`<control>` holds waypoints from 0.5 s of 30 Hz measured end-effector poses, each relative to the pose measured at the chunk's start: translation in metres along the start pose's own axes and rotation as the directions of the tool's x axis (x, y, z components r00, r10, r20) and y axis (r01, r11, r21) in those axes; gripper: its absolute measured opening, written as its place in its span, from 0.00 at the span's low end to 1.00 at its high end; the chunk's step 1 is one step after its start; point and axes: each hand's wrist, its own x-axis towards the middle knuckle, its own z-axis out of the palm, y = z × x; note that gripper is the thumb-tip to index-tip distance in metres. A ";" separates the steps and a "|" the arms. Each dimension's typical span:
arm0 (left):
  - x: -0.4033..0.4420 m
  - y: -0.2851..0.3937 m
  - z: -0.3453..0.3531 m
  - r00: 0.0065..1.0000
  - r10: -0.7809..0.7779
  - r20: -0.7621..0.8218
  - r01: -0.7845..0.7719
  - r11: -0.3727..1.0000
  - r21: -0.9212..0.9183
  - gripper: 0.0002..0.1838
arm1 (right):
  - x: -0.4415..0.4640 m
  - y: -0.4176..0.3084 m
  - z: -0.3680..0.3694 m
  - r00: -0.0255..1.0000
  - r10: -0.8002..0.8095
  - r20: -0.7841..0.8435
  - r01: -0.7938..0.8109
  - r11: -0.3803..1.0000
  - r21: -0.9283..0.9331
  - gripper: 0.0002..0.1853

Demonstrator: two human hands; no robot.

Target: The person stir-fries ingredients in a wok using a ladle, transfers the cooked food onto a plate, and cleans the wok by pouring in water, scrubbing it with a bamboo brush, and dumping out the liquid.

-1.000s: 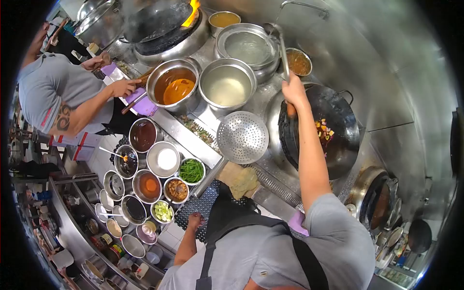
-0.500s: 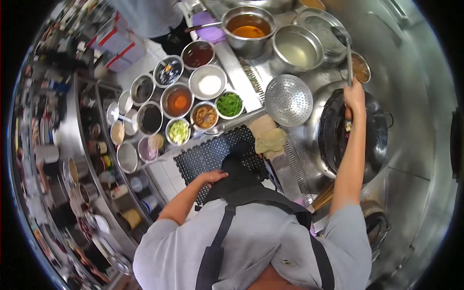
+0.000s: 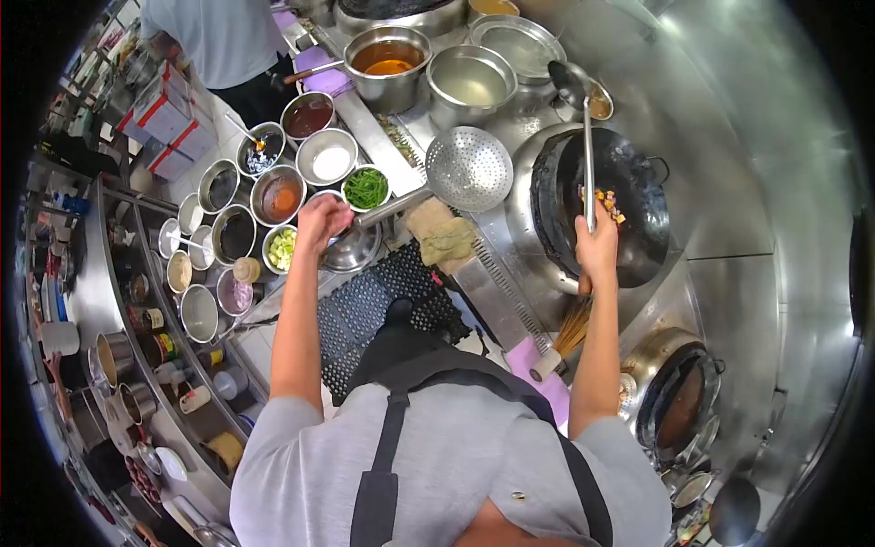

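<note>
A steel ladle was in the person's right hand, the fingers closed around its handle. Its long axis pointed away from the body, from the fist forward over the near-left part of a black wok, with the dark scoop end beyond the rim, beside or over a small pot of brown contents. Inside the wok, diced orange, yellow and purple food lay just ahead of the right hand and slightly to its right; the left hand was much farther off. That left hand, fingers loosely bent, hovered at the counter edge by the handle end of a round perforated strainer; whether it touched or gripped anything could not be told. Nearest it were a bowl of cut greens, a bowl of pale green pieces and a bowl of orange-red contents. Farther forward stood a bowl of white contents and a bowl of dark red liquid. Across the counter, left of the ladle, were a pot of orange liquid, a pot of cloudy pale liquid and a wide pot of clear liquid. A co-worker in a grey shirt stood at the upper left.
</note>
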 end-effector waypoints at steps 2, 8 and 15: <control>0.043 -0.009 -0.019 0.995 -0.083 -0.056 0.072 0.982 -0.177 0.15 | -0.035 -0.037 -0.001 0.912 0.321 0.254 -0.408 0.763 0.502 0.25; 0.093 -0.013 -0.024 0.959 -0.096 -0.267 0.015 0.957 -0.288 0.12 | -0.063 -0.127 0.037 0.676 0.153 0.721 -0.737 0.111 0.667 0.24; 0.072 -0.007 -0.003 0.908 0.165 -0.384 -0.175 0.985 0.008 0.08 | -0.041 -0.206 0.138 0.588 0.094 0.803 -0.664 0.623 0.414 0.26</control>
